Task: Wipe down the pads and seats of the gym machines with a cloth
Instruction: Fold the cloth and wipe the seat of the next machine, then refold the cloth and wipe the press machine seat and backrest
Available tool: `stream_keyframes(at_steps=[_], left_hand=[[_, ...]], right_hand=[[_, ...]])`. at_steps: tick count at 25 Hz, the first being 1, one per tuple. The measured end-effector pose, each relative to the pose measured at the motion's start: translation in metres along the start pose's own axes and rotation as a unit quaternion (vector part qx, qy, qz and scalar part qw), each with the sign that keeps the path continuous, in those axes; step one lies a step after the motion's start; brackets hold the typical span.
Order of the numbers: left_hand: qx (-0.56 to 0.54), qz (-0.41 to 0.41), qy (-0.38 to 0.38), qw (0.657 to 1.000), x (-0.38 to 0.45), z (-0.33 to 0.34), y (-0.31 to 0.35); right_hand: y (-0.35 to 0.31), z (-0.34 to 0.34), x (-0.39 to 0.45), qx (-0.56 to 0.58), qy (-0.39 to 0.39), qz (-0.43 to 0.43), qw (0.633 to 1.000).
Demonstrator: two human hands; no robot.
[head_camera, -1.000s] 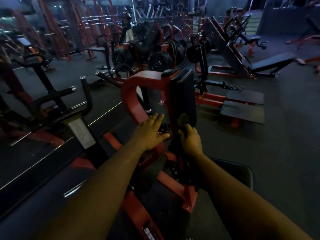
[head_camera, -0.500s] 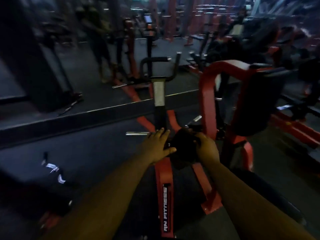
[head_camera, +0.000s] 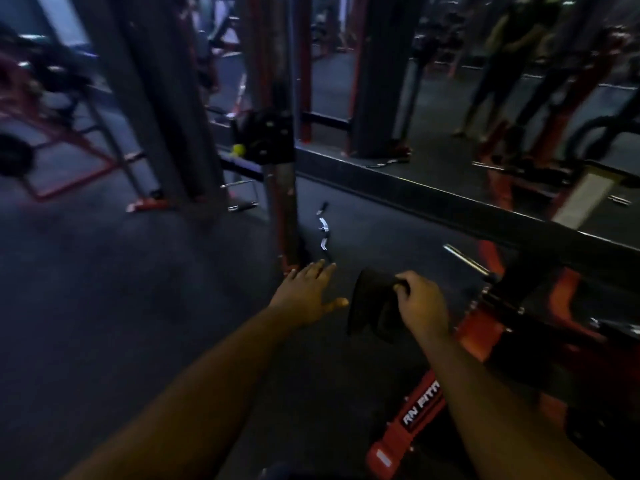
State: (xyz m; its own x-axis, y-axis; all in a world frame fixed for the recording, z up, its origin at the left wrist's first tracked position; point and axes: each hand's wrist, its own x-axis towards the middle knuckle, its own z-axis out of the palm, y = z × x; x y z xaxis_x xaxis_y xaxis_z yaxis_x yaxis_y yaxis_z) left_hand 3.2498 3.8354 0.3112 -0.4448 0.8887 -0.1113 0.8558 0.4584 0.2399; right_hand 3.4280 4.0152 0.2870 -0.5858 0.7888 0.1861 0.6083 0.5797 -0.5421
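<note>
Right hand [head_camera: 420, 303] at centre frame grips a dark cloth [head_camera: 372, 308], fingers curled round its top edge; the cloth hangs clear of the red machine [head_camera: 481, 332] at lower right. Left hand [head_camera: 308, 294] beside it, fingers spread, holding nothing.

Two bare forearms, no sleeves, left hand [head_camera: 309, 296] and right hand [head_camera: 423, 303] ungloved, without rings.

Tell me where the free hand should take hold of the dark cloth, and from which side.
Probably the hanging lower-left corner, reached from the left. The right hand already pinches the cloth by its top edge, so the rest drapes down and leftward with a loose lower edge. The left hand hovers open just beside that free side, fingers spread, with nothing between them.
</note>
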Motion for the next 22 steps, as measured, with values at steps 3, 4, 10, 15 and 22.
stream_keyframes(at_steps=[3, 4, 10, 15, 22], left_hand=[[-0.012, -0.066, 0.028, 0.997, -0.077, -0.018, -0.073], [-0.017, -0.086, 0.033, 0.996, -0.101, -0.024, -0.098], [-0.025, -0.192, 0.061, 0.979, -0.244, -0.06, -0.262], [-0.012, -0.277, 0.086, 0.957, -0.342, -0.091, -0.389], [0.016, -0.335, 0.123, 0.934, -0.395, -0.156, -0.521]], right_hand=[[-0.092, 0.044, -0.024, 0.015, -0.041, -0.064, 0.997], [-0.122, 0.059, -0.031, 0.018, -0.051, -0.082, 0.995], [-0.311, 0.159, -0.084, 0.027, -0.093, -0.161, 0.982], [-0.457, 0.226, -0.113, 0.02, -0.116, -0.214, 0.97], [-0.626, 0.3, -0.107, 0.067, -0.147, -0.298, 0.941]])
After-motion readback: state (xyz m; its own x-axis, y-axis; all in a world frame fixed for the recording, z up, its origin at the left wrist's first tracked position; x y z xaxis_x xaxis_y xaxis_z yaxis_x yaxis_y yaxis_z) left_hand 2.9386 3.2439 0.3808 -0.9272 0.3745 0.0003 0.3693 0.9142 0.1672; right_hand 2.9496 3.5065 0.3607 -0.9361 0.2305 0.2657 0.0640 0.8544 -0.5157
